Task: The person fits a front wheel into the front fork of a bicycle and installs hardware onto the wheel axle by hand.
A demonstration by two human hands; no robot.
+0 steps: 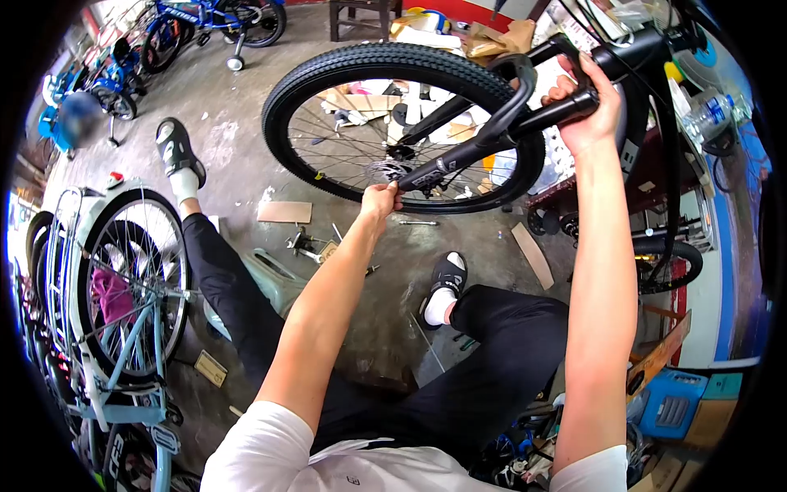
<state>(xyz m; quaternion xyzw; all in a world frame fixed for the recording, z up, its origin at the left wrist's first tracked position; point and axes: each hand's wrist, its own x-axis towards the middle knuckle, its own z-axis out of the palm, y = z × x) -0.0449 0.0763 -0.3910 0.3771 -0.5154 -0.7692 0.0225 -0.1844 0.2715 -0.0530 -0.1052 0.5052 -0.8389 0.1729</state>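
Observation:
A black bicycle fork (pixel 484 141) slants down from the upper right, with a wheel (pixel 283 135) between its legs. My right hand (pixel 592 105) is closed around the fork near its crown, close to the frame (pixel 635 56). At the wheel hub, my left hand (pixel 382 200) pinches the lower end of the near fork leg; its fingertips hide whether a small axle part is between them. A disc rotor (pixel 384 171) shows beside those fingers. The wheel has a knobbly black tyre and thin spokes.
Tools (pixel 307 244), a wrench-like bar (pixel 418 222) and cardboard pieces (pixel 284 212) lie on the floor. A light-blue bicycle (pixel 135 328) stands at left, small blue bikes (pixel 184 25) behind. A blue case (pixel 670 402) is at lower right.

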